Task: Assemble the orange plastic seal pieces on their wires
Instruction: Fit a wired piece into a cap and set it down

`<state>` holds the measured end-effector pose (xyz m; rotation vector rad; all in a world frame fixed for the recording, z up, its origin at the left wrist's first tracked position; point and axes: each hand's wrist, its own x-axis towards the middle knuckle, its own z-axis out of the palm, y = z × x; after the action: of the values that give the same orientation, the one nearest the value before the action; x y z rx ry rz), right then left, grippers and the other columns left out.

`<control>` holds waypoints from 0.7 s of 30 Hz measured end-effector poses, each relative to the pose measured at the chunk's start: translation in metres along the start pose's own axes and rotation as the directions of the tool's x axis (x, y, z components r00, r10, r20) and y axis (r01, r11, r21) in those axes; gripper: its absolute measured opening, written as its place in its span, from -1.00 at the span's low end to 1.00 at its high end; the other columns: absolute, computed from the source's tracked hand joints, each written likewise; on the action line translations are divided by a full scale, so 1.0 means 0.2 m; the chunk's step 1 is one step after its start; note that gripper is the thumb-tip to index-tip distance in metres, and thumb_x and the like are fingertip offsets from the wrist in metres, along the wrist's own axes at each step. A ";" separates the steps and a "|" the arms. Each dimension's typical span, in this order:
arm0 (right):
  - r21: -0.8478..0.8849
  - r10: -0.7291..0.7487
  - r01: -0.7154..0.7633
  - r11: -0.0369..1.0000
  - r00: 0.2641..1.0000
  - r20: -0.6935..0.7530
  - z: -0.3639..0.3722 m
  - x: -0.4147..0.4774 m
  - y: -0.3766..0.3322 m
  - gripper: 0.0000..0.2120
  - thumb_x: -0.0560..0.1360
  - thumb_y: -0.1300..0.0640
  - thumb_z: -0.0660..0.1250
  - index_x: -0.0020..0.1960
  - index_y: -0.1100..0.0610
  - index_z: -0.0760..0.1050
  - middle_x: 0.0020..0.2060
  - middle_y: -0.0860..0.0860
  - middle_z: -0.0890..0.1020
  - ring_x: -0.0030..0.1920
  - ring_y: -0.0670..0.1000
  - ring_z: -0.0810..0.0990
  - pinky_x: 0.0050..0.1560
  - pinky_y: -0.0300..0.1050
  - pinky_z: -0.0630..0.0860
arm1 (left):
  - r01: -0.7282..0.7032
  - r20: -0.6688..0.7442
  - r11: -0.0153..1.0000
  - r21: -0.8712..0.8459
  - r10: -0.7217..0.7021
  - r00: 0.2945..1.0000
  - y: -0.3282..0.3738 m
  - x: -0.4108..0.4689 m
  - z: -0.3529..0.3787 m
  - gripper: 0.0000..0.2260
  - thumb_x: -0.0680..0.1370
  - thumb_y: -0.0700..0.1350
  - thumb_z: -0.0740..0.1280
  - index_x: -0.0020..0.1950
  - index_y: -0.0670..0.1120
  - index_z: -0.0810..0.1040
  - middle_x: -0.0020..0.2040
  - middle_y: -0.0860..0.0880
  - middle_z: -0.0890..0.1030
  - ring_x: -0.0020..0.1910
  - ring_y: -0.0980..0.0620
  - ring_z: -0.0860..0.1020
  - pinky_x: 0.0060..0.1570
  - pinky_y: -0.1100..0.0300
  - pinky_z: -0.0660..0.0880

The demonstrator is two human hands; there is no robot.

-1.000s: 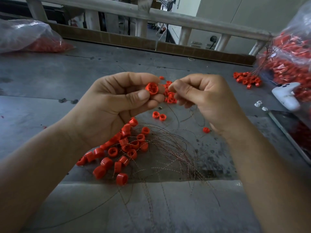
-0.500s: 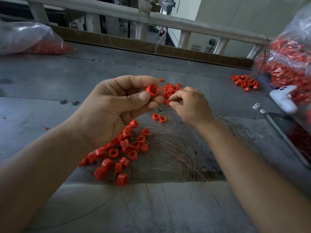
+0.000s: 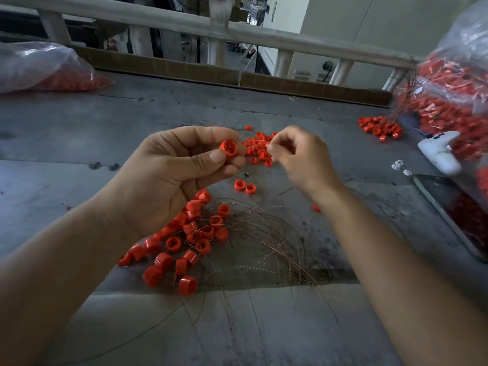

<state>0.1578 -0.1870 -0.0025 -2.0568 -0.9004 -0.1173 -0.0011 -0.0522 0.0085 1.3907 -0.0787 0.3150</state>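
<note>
My left hand pinches an orange seal cap between thumb and fingers, its hollow side facing me. My right hand reaches over a heap of small orange pieces just beyond, fingertips curled together at the heap; I cannot tell whether they hold a piece. Below my left hand lies a pile of orange caps on thin twisted wires that fan out towards me across the grey table. Two loose caps sit between the piles.
A clear bag of orange parts bulges at the right, with a small cluster of caps beside it. A white controller and a dark phone lie at the right edge. Another bag sits far left. A railing runs behind the table.
My right hand has moved away from my left hand and forward onto the heap of small pieces. My left hand has kept the cap in about the same place.
</note>
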 end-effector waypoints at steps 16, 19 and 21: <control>0.647 -0.172 -0.015 0.763 0.959 0.226 -0.07 -0.15 -0.23 -0.85 0.40 0.21 0.30 -0.05 0.06 0.53 -0.29 -0.05 0.64 -0.23 -0.10 0.63 -0.22 -0.28 0.53 | 0.078 -0.203 0.996 -0.039 -0.085 0.976 0.03 -0.01 0.08 -0.77 0.25 -0.30 0.30 -0.12 -0.22 0.56 -0.28 -0.09 0.67 -0.29 0.07 0.65 -0.30 0.34 0.55; 0.611 -0.177 0.020 0.792 0.964 0.197 -0.06 -0.16 -0.24 -0.82 0.36 0.15 0.32 -0.04 0.06 0.51 -0.22 -0.02 0.62 -0.20 -0.09 0.64 -0.18 -0.26 0.54 | 0.075 -0.215 0.997 -0.022 -0.078 0.974 0.04 -0.01 0.09 -0.79 0.25 -0.30 0.30 -0.14 -0.23 0.56 -0.30 -0.08 0.67 -0.30 0.07 0.65 -0.30 0.35 0.55; 0.560 -0.201 0.074 0.825 0.965 0.168 -0.05 -0.17 -0.24 -0.83 0.35 0.15 0.34 -0.06 0.04 0.52 -0.20 -0.04 0.62 -0.17 -0.10 0.63 -0.14 -0.23 0.55 | 0.074 -0.223 0.997 -0.012 -0.075 0.972 0.04 -0.02 0.09 -0.79 0.24 -0.30 0.30 -0.15 -0.23 0.56 -0.30 -0.08 0.67 -0.30 0.07 0.65 -0.29 0.34 0.55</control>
<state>0.1045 -0.1955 0.0231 -1.4771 -1.0742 0.2751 -0.0039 -0.0694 0.0193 1.3430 0.1586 0.4068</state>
